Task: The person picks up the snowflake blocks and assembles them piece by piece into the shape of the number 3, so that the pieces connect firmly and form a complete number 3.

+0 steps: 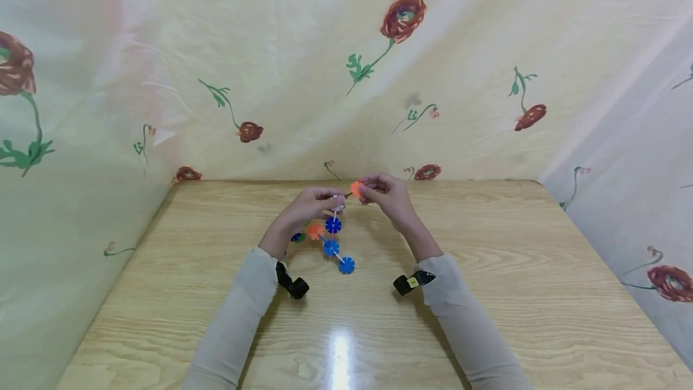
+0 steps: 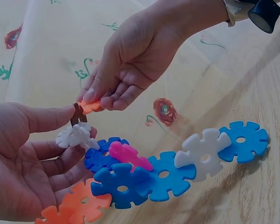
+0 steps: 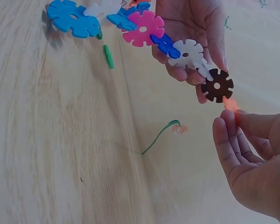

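My left hand (image 1: pixel 310 204) grips one end of a branching chain of notched plastic snowflake discs, with the thumb by a brown disc (image 3: pixel 217 86) and the fingers under a white disc (image 2: pixel 74 136). Opposite it, my right hand (image 1: pixel 392 200) pinches an orange disc (image 3: pixel 230 103) between thumb and fingers. The orange disc meets the brown one's edge; how deep it sits in a slot I cannot tell. Along the chain are a dark blue disc (image 1: pixel 333 225), a pink disc (image 3: pixel 143 29) and light blue discs (image 1: pixel 346 265). My left hand hides part of the chain.
Both hands are above the far part of a wood-grain table (image 1: pixel 487 257). Flower-printed cloth (image 1: pixel 303 65) hangs behind the table and along its sides. Each wrist wears a black camera strap (image 1: pixel 292 283). A green disc (image 3: pixel 108 56) hangs below the chain, seen edge-on.
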The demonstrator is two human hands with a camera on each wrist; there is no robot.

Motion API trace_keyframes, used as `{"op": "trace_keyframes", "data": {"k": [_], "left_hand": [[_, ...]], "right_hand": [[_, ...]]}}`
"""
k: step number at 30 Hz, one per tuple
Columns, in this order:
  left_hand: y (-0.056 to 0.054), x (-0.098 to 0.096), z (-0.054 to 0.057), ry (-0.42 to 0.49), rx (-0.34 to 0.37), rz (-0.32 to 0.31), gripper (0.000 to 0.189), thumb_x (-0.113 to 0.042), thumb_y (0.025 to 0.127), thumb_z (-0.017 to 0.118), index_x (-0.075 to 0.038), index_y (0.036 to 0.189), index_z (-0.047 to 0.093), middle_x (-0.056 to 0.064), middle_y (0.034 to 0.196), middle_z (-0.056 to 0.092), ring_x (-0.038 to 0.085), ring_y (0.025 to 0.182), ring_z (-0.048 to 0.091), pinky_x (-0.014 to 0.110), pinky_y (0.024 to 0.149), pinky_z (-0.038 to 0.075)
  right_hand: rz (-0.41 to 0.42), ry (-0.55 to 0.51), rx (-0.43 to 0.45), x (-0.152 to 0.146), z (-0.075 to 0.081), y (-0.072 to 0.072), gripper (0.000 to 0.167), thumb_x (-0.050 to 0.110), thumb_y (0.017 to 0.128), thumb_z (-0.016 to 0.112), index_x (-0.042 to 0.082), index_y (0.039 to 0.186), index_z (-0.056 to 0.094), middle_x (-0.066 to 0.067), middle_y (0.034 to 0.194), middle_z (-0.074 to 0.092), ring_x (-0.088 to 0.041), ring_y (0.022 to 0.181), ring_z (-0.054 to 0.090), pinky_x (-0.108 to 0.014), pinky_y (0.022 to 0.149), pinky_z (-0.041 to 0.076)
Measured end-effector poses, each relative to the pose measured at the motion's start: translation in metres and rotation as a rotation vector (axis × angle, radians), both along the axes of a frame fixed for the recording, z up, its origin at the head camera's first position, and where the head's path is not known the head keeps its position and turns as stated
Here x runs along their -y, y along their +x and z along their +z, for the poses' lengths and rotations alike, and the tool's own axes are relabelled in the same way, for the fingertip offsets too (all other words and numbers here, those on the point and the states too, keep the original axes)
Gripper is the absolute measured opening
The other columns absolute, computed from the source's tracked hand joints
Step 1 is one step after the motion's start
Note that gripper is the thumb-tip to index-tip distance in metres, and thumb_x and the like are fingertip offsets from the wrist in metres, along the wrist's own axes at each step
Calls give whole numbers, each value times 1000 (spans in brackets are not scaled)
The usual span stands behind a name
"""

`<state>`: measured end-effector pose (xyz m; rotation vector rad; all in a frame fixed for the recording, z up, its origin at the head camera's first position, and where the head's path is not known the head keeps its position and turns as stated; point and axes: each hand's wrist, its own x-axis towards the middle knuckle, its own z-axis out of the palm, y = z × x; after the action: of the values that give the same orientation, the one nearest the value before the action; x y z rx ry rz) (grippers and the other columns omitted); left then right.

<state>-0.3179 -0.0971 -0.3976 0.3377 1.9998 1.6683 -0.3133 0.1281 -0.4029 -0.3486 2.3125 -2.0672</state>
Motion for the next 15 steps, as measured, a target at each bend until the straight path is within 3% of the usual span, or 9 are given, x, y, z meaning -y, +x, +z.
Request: {"op": "trace_keyframes", "data": {"k": [8,15], "left_hand": [[1,2,3,21,-15,5,40,-26,106,56,-3,138,61,28,135,61,24,112,67,49,108,51],[3,0,0,21,-39,38,34,-25,104,61,-8,133,68,15,126,70,30,118,66,50,107,52]], "right_hand": [[16,25,12,-1,2,-1,25,7,98,68,-5,119,68,-13,97,72,-12,77,71,-32,78,64],[21,89,14,-6,3,1,24,10,98,69,-3,118,71,-15,99,72,-13,77,70,-34,81,63]]}}
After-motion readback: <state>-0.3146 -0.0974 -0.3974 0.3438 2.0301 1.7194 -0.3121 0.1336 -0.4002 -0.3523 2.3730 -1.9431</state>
